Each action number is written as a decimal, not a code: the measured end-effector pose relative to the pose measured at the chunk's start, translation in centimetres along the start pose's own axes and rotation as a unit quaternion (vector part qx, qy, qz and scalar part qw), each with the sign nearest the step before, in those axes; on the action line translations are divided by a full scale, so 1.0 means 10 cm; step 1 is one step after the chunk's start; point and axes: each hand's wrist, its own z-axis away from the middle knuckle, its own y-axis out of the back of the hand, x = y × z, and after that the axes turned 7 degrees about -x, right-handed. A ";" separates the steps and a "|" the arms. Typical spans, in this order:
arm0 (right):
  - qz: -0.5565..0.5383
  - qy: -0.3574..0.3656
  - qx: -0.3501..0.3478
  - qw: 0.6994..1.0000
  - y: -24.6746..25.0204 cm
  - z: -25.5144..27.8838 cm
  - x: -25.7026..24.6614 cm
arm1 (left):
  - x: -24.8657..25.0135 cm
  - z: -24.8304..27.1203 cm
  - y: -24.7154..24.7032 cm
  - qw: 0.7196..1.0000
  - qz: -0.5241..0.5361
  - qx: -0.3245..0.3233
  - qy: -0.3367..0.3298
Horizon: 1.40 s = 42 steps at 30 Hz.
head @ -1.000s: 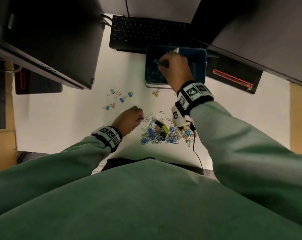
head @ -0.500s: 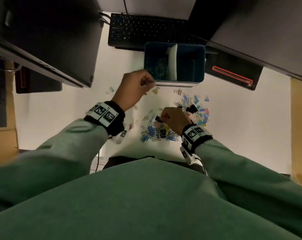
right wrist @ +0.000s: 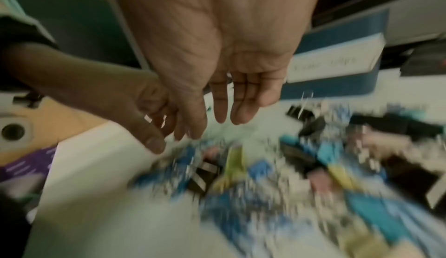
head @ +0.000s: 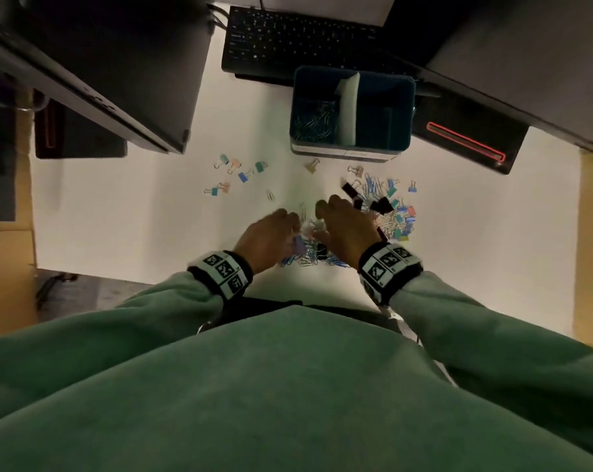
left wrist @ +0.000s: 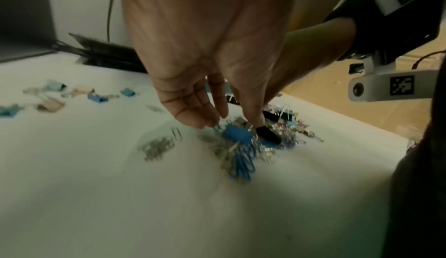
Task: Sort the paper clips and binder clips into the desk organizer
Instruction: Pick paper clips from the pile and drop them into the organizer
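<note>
Both hands over the mixed clip pile (head: 322, 247) at frame centre. Left hand (head: 268, 236) and right hand (head: 348, 229) have fingers loose and extended, grasping nothing. Desk organizer (head: 402, 137) sits upper centre. Advice: pinch one type only, paper clips into the organizer's left compartment.

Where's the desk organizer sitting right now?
In the head view the desk organizer stands at the far centre of the white desk, just in front of the black keyboard, beyond the clip pile and both hands.
</note>
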 end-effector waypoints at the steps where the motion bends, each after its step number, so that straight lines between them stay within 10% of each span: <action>1: 0.012 0.002 -0.032 0.999 -0.07 0.00 -0.03 | 0.02 -0.02 -0.07 1.000 -0.013 0.000 0.011; 8: -0.004 -0.032 -0.026 0.999 -0.18 0.16 0.30 | 0.00 -0.07 -0.20 1.000 0.009 0.002 0.019; 14: -0.011 -0.022 0.031 0.999 -0.17 0.00 0.16 | -0.32 0.08 0.20 0.978 0.138 0.152 0.046; 21: 0.015 -0.022 0.035 0.999 -0.16 -0.19 0.10 | -0.53 0.07 0.21 0.979 -0.011 0.204 0.019; 26: -0.039 -0.109 0.092 0.989 -0.03 -0.15 0.31 | -0.29 -0.06 -0.04 0.994 -0.090 0.067 -0.012; 30: -0.011 -0.008 0.071 0.997 -0.06 -0.12 0.14 | -0.23 0.08 -0.27 0.993 -0.104 -0.022 -0.059; 42: -0.011 0.034 0.098 0.995 -0.16 -0.35 0.17 | -0.17 -0.06 -0.23 0.995 -0.053 0.079 -0.024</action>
